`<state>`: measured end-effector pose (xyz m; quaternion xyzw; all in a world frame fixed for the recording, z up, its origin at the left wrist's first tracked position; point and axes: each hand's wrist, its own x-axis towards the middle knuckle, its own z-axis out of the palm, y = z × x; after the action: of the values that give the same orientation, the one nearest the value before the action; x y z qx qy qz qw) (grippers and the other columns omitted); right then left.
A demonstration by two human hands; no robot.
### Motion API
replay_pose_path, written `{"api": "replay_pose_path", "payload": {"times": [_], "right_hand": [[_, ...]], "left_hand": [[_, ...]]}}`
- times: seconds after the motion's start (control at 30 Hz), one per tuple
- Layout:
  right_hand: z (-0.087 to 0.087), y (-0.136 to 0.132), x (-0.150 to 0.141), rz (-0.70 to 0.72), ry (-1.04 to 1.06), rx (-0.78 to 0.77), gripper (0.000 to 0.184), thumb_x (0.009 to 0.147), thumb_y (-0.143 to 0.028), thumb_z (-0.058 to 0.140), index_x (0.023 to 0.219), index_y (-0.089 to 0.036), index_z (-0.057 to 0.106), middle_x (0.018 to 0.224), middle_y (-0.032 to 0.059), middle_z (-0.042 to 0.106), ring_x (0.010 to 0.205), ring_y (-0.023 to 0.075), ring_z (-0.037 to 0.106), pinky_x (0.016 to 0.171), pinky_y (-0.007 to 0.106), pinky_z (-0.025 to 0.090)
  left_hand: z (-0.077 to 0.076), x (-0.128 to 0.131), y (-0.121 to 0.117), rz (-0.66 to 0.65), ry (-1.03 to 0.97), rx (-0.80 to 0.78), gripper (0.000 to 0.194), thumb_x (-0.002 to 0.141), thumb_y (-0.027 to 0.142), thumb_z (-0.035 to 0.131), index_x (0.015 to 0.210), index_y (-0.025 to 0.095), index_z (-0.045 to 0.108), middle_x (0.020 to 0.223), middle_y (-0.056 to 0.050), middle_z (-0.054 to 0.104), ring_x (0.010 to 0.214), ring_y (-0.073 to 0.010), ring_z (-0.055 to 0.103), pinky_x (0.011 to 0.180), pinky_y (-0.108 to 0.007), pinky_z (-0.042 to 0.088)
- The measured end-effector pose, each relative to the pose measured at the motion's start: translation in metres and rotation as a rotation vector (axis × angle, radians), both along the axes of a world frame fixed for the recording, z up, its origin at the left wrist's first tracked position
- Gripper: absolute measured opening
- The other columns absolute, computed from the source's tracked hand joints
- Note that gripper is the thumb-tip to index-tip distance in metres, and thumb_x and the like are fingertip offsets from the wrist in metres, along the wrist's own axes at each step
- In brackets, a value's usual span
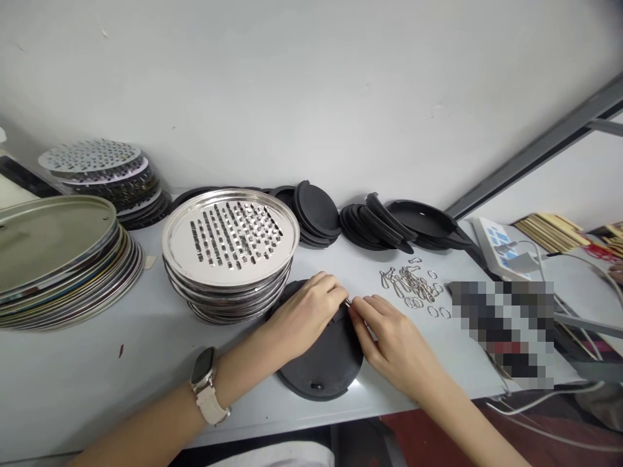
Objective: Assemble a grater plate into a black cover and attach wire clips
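Both my hands meet over the far part of a round black disc (pixel 321 363) that lies on the table and has a small slot near its front edge. Between my fingertips shows a small shiny metal piece (pixel 347 302); whether it is a ring or a clip I cannot tell. My left hand (pixel 314 311), a watch (pixel 204 383) on its wrist, is closed in a pinch at it. From the other side my right hand (pixel 384 327) pinches the same piece. To the right lies a loose pile of metal clips and rings (pixel 411 283).
Left of my hands stands a stack of round metal grater plates (pixel 228 240). Farther left are a stack of round plates (pixel 53 246) and more graters (pixel 92 162). Black discs (pixel 318 207) and curved black parts (pixel 372 224) line the wall. A power strip (pixel 501 246) lies right.
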<state>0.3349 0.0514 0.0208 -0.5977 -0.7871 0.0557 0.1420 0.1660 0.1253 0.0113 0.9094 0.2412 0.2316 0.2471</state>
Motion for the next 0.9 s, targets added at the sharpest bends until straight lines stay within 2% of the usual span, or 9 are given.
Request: {"api": "replay_pose_path", "payload": {"times": [0.2,0.37,0.53,0.9], "right_hand": [[-0.005,-0.006,-0.003,-0.03,0.012,0.014,0.016,0.091,-0.012,0.038,0.082,-0.02,0.048,0.071,0.0036,0.053,0.067,0.0193,0.052,0.058,0.031,0.04],[-0.016,-0.011,-0.009,-0.059,-0.063,0.16,0.017,0.09,-0.011,0.038,0.08,-0.019,0.048,0.07,0.0046,0.053,0.066,0.0205,0.048,0.056,0.031,0.037],[-0.022,-0.014,-0.012,-0.063,-0.133,0.198,0.019,0.09,-0.009,0.037,0.081,-0.019,0.05,0.069,0.0052,0.052,0.065,0.021,0.045,0.057,0.032,0.034],[-0.031,-0.014,-0.012,-0.099,-0.038,0.229,0.022,0.093,-0.012,0.035,0.082,-0.019,0.052,0.069,0.0054,0.052,0.067,0.0218,0.042,0.06,0.034,0.032]], "left_hand": [[0.003,0.0,-0.001,0.0,0.013,0.02,0.021,0.096,0.008,0.04,0.092,0.015,0.059,0.092,-0.004,0.055,0.092,-0.0187,0.054,0.082,-0.032,0.049],[0.001,0.0,-0.001,-0.022,-0.01,0.003,0.021,0.094,0.007,0.041,0.092,0.015,0.061,0.092,-0.005,0.058,0.093,-0.019,0.055,0.084,-0.034,0.049],[0.002,-0.002,0.0,-0.052,-0.035,-0.038,0.021,0.094,0.007,0.043,0.093,0.015,0.063,0.094,-0.005,0.059,0.094,-0.0184,0.056,0.086,-0.032,0.048],[0.003,-0.004,0.001,-0.112,0.011,0.037,0.024,0.092,0.001,0.042,0.097,0.013,0.062,0.094,-0.005,0.057,0.094,-0.0169,0.056,0.086,-0.029,0.049]]}}
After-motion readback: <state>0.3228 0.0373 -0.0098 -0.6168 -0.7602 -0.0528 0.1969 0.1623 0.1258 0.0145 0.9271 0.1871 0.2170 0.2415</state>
